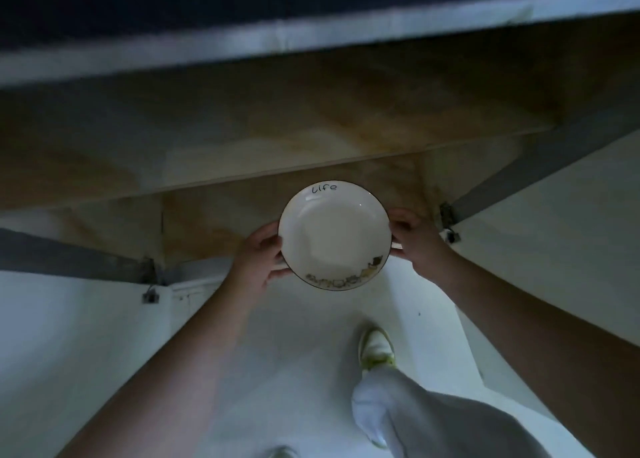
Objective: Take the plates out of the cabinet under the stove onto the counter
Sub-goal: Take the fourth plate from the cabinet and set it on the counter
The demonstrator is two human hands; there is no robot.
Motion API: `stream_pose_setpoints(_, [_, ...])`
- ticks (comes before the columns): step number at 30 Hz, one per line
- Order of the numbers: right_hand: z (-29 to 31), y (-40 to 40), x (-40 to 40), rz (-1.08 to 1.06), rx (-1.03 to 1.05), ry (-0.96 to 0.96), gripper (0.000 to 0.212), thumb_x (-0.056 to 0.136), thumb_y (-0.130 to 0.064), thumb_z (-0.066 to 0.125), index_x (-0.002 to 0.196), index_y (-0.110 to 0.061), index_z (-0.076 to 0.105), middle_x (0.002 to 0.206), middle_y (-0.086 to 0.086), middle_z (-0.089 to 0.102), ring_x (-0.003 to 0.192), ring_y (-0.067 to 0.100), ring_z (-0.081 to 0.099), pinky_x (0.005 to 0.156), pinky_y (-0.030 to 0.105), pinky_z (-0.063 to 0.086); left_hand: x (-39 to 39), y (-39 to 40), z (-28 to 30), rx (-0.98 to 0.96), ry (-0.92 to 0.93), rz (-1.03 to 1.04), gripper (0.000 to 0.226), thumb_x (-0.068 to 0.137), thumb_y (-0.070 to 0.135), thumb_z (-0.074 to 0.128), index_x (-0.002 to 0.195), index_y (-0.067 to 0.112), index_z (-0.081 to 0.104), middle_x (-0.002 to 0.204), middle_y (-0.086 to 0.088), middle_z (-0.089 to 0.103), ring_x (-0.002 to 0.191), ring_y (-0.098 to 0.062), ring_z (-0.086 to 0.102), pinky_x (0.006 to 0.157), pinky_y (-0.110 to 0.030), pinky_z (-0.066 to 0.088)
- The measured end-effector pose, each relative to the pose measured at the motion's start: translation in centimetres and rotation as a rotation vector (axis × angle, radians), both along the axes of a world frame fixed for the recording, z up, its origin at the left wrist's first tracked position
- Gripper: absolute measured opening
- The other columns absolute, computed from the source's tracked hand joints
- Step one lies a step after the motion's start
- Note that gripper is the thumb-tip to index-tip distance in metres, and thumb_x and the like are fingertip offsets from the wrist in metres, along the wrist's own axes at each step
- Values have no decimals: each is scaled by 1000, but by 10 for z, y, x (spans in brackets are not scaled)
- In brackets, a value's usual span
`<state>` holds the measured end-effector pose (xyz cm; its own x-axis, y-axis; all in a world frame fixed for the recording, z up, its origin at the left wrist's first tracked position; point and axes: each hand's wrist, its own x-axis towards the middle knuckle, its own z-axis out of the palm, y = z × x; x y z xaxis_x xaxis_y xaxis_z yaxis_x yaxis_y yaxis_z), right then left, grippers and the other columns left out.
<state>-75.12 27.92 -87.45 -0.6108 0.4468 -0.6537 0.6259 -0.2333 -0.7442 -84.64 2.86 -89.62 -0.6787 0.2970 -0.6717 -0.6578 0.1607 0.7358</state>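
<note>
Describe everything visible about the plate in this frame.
The plate is round, white and glossy, likely ceramic, with a thin dark rim and a shallow well. "Life" is written on its far edge; small cartoon figures line its near edge. It is empty, face up and roughly level, held in the air before the open cabinet. The left hand grips its left edge, the right hand its right edge.

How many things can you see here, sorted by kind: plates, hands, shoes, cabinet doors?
Plates: 1, white plate, held at its rim
Hands: 2, left hand, right hand
Shoes: 1 clear shoe
Cabinet doors: 2, left door, right door, both open
Total: 6
</note>
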Motion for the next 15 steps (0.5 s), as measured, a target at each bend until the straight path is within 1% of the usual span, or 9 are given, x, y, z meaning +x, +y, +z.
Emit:
stream_pose_setpoints(2, [25, -5, 12, 20, -5, -7, 23, 100, -10, 49, 121, -11, 57, 111, 7, 63, 89, 18, 63, 82, 40, 57, 15, -10, 26, 3, -10, 8, 32, 102, 10, 48, 126, 28, 62, 124, -5, 67, 102, -23, 68, 67, -39, 61])
stream_pose_setpoints(3, [38, -8, 20, 32, -14, -14, 23, 100, -10, 50, 122, -10, 56, 111, 7, 63, 93, 21, 63, 86, 44, 56, 23, -14, 40, 1, -13, 14, 33, 102, 10, 49, 128, 27, 61, 124, -5, 67, 104, -25, 67, 69, -41, 61])
stream_pose_setpoints(4, [51, -11, 27, 40, -23, -18, 24, 99, -10, 50, 122, -10, 56, 111, 7, 63, 97, 24, 63, 87, 44, 56, 30, -19, 53, 1, -15, 22, 33, 102, 10, 50, 129, 26, 61, 124, -5, 67, 105, -25, 66, 69, -41, 61])
stream_pose_setpoints(5, [63, -15, 33, 40, -33, -17, 23, 99, -9, 51, 121, -10, 56, 112, 9, 63, 99, 26, 63, 84, 43, 56, 36, -24, 66, 3, -19, 34, 34, 102, 10, 49, 131, 26, 60, 123, -5, 67, 104, -24, 65, 67, -40, 61])
stream_pose_setpoints(7, [89, -24, 47, 20, -41, -3, 18, 98, -5, 50, 113, -13, 57, 107, 11, 63, 96, 28, 63, 80, 41, 57, 50, -30, 93, 2, -31, 58, 35, 103, 10, 49, 131, 27, 60, 121, -2, 68, 101, -21, 67, 64, -38, 61])
stream_pose_setpoints(10, [126, -37, 65, -14, -10, -16, 18, 96, -2, 52, 104, -16, 61, 99, 11, 67, 90, 28, 64, 74, 39, 57, 75, -40, 133, 11, -60, 119, 33, 102, 7, 50, 118, 33, 64, 110, 7, 70, 91, -12, 71, 59, -38, 61])
stream_pose_setpoints(11, [140, -42, 72, -15, -11, -17, 19, 96, -2, 52, 105, -15, 62, 97, 11, 67, 88, 28, 65, 70, 37, 57, 84, -45, 147, 22, -64, 129, 34, 101, 7, 50, 116, 34, 65, 109, 9, 70, 88, -10, 72, 59, -37, 61])
stream_pose_setpoints(13, [174, -52, 86, -6, -13, -19, 21, 95, -1, 52, 110, -13, 61, 100, 11, 68, 85, 25, 66, 62, 31, 58, 98, -58, 182, 30, -58, 118, 33, 102, 7, 50, 117, 33, 65, 113, 9, 69, 90, -11, 72, 59, -38, 61])
stream_pose_setpoints(15, [205, -61, 101, 42, -5, -33, 25, 97, 0, 49, 117, -11, 59, 105, 12, 66, 85, 21, 66, 61, 28, 58, 113, -74, 212, 29, -54, 112, 33, 102, 7, 50, 117, 32, 65, 115, 8, 69, 95, -15, 71, 61, -40, 61])
